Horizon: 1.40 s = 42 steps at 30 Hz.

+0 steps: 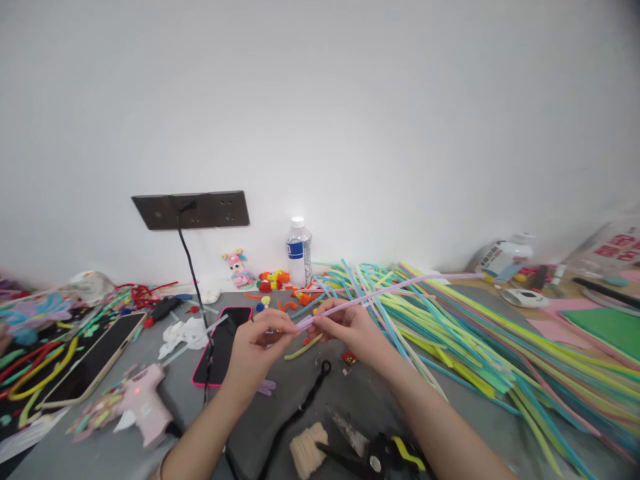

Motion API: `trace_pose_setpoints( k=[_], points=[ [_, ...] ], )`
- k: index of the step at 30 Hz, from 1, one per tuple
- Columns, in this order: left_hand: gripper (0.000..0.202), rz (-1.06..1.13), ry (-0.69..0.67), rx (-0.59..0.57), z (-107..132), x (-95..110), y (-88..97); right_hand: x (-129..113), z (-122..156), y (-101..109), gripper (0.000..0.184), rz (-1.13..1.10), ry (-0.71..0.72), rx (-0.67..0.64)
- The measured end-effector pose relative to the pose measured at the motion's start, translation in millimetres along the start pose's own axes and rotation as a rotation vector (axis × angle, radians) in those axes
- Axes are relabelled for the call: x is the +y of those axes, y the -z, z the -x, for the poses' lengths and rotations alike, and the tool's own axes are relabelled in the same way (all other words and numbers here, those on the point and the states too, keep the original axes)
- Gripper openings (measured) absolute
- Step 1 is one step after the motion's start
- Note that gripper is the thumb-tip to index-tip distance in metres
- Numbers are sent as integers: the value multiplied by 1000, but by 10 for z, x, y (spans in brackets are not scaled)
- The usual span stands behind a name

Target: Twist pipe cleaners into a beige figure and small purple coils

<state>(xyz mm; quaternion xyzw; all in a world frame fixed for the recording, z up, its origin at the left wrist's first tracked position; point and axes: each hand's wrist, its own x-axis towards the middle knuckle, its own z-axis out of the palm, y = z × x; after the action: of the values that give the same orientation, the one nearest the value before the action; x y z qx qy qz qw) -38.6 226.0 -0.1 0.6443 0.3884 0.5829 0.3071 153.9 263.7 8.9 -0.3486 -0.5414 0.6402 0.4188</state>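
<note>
My left hand and my right hand meet above the middle of the table. Both pinch a lilac pipe cleaner, whose long free end stretches out to the right past my right fingers. Between the two sets of fingertips, the lilac stem looks doubled or folded; the exact bend is partly hidden. Under my left wrist, a short piece of lilac pipe cleaner lies on the table. A phone with a pink edge is just left of my left hand.
A heap of coloured pipe cleaners spreads over the right side. Pliers, a wound cream bundle and a black cord lie in front. At left are a pink glue gun and another phone. A bottle stands by the wall.
</note>
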Motion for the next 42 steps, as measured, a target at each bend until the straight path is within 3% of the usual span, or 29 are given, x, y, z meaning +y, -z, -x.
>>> trace_pose_setpoints(
  k=[12,17,21,23,29,35,42],
  points=[
    [10,-111,-101,-64,32,69,-33,19,41,-57,25,197,168,61],
    [9,-133,-44,-79,30,66,-41,47,36,-44,17,306,211,75],
    [8,-156,82,-71,-71,69,143,28,17,22,18,330,228,85],
    [11,-211,172,-136,-134,87,293,3,18,49,18,361,271,148],
    [11,-397,405,-546,-192,135,572,-21,37,53,16,433,377,197],
    [10,-416,639,-647,-179,172,642,3,22,49,17,416,400,213],
    [12,-427,651,-765,-159,169,775,18,24,41,18,406,376,156]
  ],
)
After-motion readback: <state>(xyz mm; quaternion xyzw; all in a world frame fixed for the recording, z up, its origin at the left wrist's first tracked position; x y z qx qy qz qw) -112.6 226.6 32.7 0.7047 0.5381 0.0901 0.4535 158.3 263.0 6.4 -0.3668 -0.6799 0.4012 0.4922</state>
